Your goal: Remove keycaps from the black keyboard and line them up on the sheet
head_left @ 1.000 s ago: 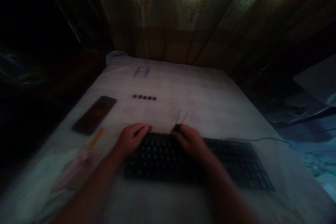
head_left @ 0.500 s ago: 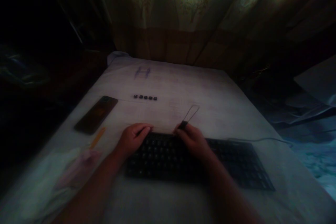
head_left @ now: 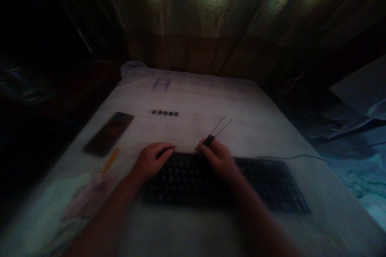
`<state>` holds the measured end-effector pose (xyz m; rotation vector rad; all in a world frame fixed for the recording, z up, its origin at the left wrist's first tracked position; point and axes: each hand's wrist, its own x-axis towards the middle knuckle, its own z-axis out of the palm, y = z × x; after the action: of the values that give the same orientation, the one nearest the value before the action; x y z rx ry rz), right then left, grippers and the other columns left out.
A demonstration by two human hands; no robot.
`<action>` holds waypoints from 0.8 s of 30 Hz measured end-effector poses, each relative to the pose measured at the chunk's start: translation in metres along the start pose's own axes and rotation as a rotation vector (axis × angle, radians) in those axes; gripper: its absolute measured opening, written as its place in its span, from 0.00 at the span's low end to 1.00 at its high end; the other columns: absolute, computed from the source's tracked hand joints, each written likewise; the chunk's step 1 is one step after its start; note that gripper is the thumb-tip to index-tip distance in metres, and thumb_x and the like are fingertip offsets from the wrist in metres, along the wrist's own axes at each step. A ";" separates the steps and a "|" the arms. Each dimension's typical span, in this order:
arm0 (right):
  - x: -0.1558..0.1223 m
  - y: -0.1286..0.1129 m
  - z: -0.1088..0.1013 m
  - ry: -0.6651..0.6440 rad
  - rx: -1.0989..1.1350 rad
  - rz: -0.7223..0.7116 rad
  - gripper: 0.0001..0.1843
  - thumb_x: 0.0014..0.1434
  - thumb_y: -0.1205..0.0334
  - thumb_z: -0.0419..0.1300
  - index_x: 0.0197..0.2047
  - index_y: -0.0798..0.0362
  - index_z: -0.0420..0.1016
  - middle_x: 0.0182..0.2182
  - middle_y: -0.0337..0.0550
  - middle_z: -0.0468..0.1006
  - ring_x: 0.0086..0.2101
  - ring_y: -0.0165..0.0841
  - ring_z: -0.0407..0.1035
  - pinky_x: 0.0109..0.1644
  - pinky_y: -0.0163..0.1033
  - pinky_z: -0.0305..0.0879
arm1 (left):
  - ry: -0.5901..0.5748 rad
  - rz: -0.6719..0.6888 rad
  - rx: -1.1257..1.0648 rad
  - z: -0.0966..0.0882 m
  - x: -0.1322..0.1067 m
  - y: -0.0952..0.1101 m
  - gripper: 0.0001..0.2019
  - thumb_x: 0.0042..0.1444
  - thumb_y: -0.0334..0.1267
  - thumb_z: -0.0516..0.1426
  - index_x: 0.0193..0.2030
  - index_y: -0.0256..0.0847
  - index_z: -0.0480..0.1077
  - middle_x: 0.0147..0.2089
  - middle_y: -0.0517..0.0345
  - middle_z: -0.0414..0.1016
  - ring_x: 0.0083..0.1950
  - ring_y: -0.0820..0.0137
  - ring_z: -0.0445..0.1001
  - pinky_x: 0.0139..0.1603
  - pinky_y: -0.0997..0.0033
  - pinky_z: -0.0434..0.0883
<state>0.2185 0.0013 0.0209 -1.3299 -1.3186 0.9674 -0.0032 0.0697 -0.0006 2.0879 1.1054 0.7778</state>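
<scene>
A black keyboard [head_left: 183, 184] lies across the cloth in front of me. At its far left edge, my left hand [head_left: 155, 158] is closed, thumb and fingers around the keyboard's corner; the fingertips are partly hidden. My right hand [head_left: 215, 156] is closed on a keycap puller [head_left: 208, 139] over the keyboard's far edge. Two thin wire prongs stick out of the puller's dark handle, pointing away from me and to the right. Its near end is close to the top row of keys. Beyond the hands, several small black keycaps [head_left: 165, 113] sit in a row.
To the left lies a dark smartphone [head_left: 109, 133], with an orange-handled tool [head_left: 111, 160] nearer me. A crumpled pink and white cloth [head_left: 87, 194] lies beside my left forearm. The keyboard's cable [head_left: 298, 156] runs off right. Patterned curtains [head_left: 208, 16] hang behind the table.
The keycap puller has turned in my right hand, so its wire now shows as two separate prongs instead of a loop. My left hand stays at the keyboard's corner. The view has shifted slightly.
</scene>
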 end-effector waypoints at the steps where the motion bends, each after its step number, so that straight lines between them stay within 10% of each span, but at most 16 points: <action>1: 0.000 0.000 0.002 -0.004 0.002 0.006 0.08 0.59 0.57 0.55 0.34 0.51 0.72 0.28 0.40 0.75 0.30 0.32 0.69 0.36 0.39 0.66 | -0.007 0.020 0.020 0.000 0.000 0.003 0.12 0.58 0.43 0.55 0.42 0.43 0.78 0.41 0.54 0.82 0.43 0.64 0.79 0.47 0.61 0.74; 9: -0.003 -0.001 0.014 -0.001 0.005 -0.029 0.07 0.59 0.58 0.55 0.34 0.51 0.71 0.28 0.39 0.75 0.31 0.33 0.70 0.37 0.39 0.68 | -0.053 0.237 0.130 0.006 -0.005 0.028 0.13 0.55 0.45 0.60 0.46 0.44 0.74 0.41 0.54 0.81 0.44 0.62 0.76 0.50 0.56 0.69; 24: -0.008 -0.008 0.025 -0.029 0.037 -0.076 0.05 0.59 0.61 0.57 0.35 0.51 0.74 0.30 0.39 0.77 0.33 0.33 0.72 0.40 0.39 0.70 | -0.059 0.165 0.062 0.010 -0.007 0.030 0.07 0.55 0.40 0.61 0.39 0.44 0.75 0.37 0.57 0.80 0.40 0.65 0.76 0.45 0.62 0.69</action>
<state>0.1923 -0.0048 0.0227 -1.2334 -1.3572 0.9579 0.0155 0.0481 0.0148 2.2610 0.9454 0.7632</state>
